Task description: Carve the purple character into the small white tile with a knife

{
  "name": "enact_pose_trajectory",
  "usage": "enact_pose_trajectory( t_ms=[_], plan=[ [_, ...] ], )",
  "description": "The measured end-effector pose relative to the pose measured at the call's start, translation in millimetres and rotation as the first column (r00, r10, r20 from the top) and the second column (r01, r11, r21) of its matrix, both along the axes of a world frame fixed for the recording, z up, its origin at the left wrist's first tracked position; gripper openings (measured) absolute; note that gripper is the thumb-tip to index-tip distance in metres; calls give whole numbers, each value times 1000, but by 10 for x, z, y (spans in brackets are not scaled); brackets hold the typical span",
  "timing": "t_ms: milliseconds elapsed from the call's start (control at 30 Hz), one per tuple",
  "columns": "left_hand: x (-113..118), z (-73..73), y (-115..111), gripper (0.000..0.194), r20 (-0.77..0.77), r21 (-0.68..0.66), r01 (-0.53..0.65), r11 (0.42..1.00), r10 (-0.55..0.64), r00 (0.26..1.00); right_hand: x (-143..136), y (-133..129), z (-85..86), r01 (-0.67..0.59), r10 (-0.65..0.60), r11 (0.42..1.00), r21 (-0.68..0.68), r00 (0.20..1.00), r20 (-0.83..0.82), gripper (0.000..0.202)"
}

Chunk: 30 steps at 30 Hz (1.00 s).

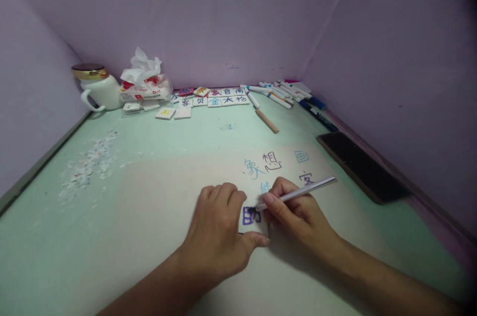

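Observation:
A small white tile [261, 228] with a thick purple character lies on the table, between my two hands. My left hand [222, 229] is closed around its left side, fingers at the far edge and thumb along the near edge. In my right hand [296, 211] is a slim silvery pen [309, 188], pinched between thumb and fingers, its dark tip touching the upper part of the character. The pen slants up to the right. Characters in blue and purple ink [271, 162] are written on the pale surface just beyond my hands.
Rows of lettered tiles [215, 102] stand by the back wall, with markers [279, 92] and a wooden-handled tool [267, 121] to their right. A phone [359, 164] lies at right. White scraps [89, 164], a lidded mug [104, 91] and a tissue pack [145, 88] are at left.

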<state>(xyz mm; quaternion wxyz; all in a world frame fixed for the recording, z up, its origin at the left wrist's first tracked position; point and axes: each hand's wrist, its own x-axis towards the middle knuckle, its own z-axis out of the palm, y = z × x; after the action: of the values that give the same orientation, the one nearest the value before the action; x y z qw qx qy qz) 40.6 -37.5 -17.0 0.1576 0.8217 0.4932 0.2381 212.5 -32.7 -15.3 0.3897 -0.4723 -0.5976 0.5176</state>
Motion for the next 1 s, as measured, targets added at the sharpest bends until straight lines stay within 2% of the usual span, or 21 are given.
enact_pose_trajectory(
  t_ms=[100, 200, 333, 500, 733, 833, 1000],
  plan=[
    [1, -4, -2, 44, 10, 12, -3, 1000, 2, 1000, -14, 2, 7, 10, -22, 995, -95, 991, -131, 29],
    [2, -10, -2, 44, 8, 21, -4, 1000, 4, 1000, -18, 7, 19, 43, -66, 991, -128, 981, -180, 32],
    [0, -10, -1, 43, -2, 20, -6, 1000, 6, 1000, 7, 10, 6, 93, -100, 994, -62, 987, -127, 32],
    [-1, 0, -7, 44, -7, -5, -3, 1000, 3, 1000, 28, 4, -12, 70, -70, 996, 50, 998, 5, 31],
    [9, 17, 10, 42, -7, -26, 3, 1000, -3, 1000, 9, -14, 0, 37, -44, 996, 75, 995, 94, 30],
    [11, 25, 12, 42, -6, -28, -1, 1000, 1, 1000, 1, -10, 8, 26, -28, 999, 40, 998, 49, 30],
    [4, 14, -9, 42, -7, -7, -6, 1000, 6, 1000, -11, 11, 26, 60, -67, 996, -61, 989, -130, 29]
  ],
)
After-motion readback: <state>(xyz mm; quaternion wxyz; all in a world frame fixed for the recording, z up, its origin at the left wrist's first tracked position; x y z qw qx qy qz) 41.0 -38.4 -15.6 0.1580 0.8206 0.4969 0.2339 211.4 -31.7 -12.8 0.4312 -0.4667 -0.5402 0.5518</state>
